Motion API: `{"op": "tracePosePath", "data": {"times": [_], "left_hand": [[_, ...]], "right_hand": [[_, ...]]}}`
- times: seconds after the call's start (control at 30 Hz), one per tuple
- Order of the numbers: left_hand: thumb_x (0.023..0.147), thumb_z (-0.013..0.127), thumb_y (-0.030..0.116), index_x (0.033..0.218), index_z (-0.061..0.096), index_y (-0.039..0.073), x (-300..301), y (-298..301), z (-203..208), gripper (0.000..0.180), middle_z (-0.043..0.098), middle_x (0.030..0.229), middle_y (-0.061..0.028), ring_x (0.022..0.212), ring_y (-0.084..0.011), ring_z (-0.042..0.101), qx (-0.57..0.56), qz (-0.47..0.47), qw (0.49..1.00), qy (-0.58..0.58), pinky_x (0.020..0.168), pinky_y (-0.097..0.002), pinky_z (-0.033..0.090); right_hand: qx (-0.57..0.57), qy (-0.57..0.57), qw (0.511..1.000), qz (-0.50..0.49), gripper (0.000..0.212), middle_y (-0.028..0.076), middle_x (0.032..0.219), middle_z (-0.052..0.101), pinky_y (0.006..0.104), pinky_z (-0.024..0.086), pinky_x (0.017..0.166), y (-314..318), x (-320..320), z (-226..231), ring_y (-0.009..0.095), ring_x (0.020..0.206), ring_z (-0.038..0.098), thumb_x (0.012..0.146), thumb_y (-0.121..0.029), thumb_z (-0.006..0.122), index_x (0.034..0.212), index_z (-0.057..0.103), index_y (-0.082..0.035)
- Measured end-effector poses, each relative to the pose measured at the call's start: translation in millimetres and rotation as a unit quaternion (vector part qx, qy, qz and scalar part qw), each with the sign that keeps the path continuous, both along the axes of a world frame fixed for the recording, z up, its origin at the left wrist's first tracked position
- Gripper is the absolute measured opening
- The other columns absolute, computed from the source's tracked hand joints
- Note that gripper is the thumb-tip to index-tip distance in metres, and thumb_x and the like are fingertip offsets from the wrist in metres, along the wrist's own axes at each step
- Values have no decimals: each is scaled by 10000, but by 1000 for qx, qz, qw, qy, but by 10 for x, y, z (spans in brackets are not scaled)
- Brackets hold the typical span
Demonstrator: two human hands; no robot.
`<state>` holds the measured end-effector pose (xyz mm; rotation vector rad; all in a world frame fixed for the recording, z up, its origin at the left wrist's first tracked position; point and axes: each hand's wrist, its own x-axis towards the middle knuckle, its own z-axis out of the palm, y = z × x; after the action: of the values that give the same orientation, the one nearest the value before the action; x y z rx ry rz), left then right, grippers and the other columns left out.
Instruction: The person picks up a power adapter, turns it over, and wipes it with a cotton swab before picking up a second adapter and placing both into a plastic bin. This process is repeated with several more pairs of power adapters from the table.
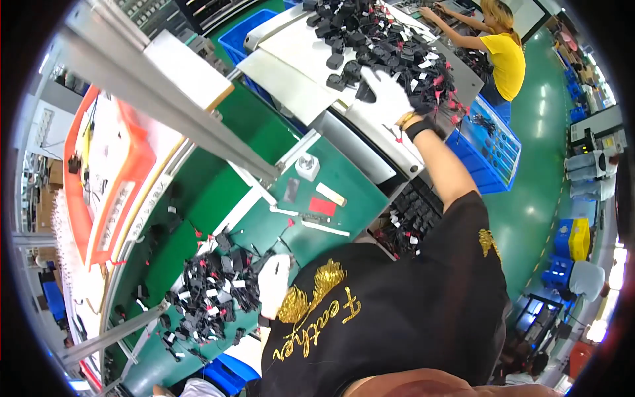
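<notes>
My right hand [385,98], in a white glove, reaches to the near edge of a large heap of black power adapters [390,49] with cords, white labels and red tips. Its fingers are spread beside a black adapter [364,91], and I see no grip on it. Low on the left, my white-gloved left hand [274,284] is at the right side of a second pile of black adapters [211,291] on the green table [264,225]. The left fingers are too unclear to show whether they hold anything.
A red card [322,206], a whitish block [307,165] and thin strips lie on the green table. A metal post [185,106] slants across the left. Blue crates [486,145] stand at right. A person in yellow [504,63] works across the heap. An orange bin [109,198] sits left.
</notes>
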<state>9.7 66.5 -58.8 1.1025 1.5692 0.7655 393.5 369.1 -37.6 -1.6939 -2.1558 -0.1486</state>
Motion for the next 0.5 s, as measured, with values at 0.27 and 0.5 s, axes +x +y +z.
{"op": "tracePosePath", "data": {"times": [0.27, 0.5], "left_hand": [[951, 559, 149, 930, 637, 15, -4, -112, -184, 156, 612, 738, 25, 574, -16, 420, -94, 97, 989, -54, 523, -184, 350], [956, 560, 146, 983, 624, -5, 71, -93, -184, 166, 628, 802, 4, 631, -24, 466, -91, 120, 984, -92, 629, -187, 432]], "right_hand": [[-18, -129, 990, 48, 686, 76, 1394, 446, 487, 230, 1075, 124, 90, -493, 259, 1047, 561, 774, -497, 631, 1359, 454, -186], [-48, -117, 989, 73, 649, 103, 1415, 419, 497, 270, 1083, 433, 302, -545, 313, 1162, 503, 833, -492, 573, 1366, 449, -142]]}}
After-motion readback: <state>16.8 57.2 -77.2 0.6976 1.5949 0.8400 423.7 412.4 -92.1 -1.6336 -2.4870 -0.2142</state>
